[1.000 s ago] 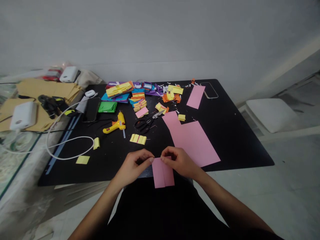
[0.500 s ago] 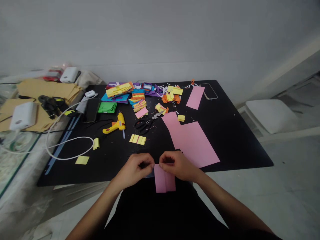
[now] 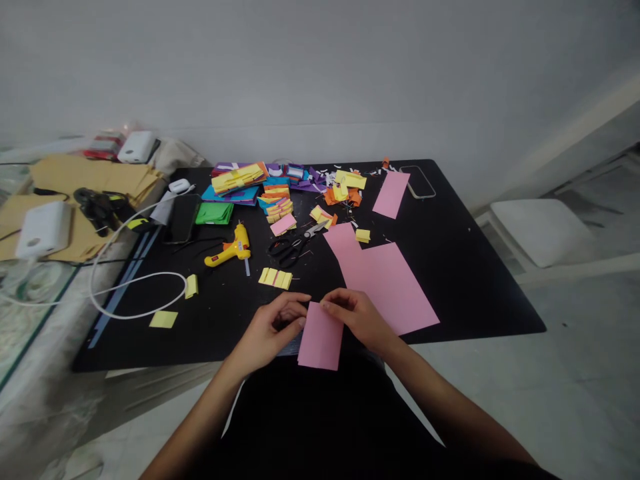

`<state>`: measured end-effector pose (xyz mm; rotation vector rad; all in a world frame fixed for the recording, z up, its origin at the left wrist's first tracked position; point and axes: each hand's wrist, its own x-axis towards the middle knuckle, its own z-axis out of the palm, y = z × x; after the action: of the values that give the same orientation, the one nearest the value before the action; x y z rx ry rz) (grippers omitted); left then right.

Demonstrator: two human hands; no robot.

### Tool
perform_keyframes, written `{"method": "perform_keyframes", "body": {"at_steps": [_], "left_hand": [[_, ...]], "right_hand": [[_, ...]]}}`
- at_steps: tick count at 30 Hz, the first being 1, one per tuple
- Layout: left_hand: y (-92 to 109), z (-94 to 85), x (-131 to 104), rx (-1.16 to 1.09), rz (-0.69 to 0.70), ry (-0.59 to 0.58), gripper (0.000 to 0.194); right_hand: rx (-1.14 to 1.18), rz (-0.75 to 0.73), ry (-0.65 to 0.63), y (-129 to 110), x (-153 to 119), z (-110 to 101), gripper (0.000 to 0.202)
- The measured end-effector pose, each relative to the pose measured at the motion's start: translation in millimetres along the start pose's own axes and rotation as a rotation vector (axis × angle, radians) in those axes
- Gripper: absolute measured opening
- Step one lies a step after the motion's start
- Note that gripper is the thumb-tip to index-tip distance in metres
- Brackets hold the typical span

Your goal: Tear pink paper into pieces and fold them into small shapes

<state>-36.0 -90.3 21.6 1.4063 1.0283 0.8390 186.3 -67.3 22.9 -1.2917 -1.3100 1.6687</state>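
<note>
A folded piece of pink paper [image 3: 321, 340] hangs over the near edge of the black table. My right hand [image 3: 361, 319] pinches its upper right corner between thumb and fingers. On the other side, my left hand [image 3: 277, 330] is beside the paper's left edge, its thumb and fingers parted and holding nothing. Larger pink sheets [image 3: 395, 287] lie just beyond my right hand. A yellow folded paper strip [image 3: 275, 278] rests beyond my left hand, and scissors [image 3: 295, 248] lie behind it, blades toward the back right.
The black table [image 3: 490, 293] also carries a yellow glue gun [image 3: 233, 248], a dark phone [image 3: 181, 219], stacks of coloured folded paper [image 3: 239, 179] and paper scraps. A white cable [image 3: 143, 315] loops across the left side. A white stool [image 3: 540, 230] stands at the right.
The pink paper has risen slightly and now shows a plain face instead of the overlapping fold. My left hand has let go of its upper left corner and its fingers have spread.
</note>
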Motion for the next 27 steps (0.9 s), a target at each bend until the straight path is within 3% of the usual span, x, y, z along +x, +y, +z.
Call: {"method": "perform_keyframes", "body": {"at_steps": [17,27], "left_hand": [[-7,7.2,2,-0.17,-0.102,0.014,0.02],[-9,0.1,7,-0.144,-0.134,0.044,0.029]], "right_hand": [[0.085,0.059,0.004,4,-5,11,0.028],[0.066,0.028,-0.011,1,2,7,0.047]]}}
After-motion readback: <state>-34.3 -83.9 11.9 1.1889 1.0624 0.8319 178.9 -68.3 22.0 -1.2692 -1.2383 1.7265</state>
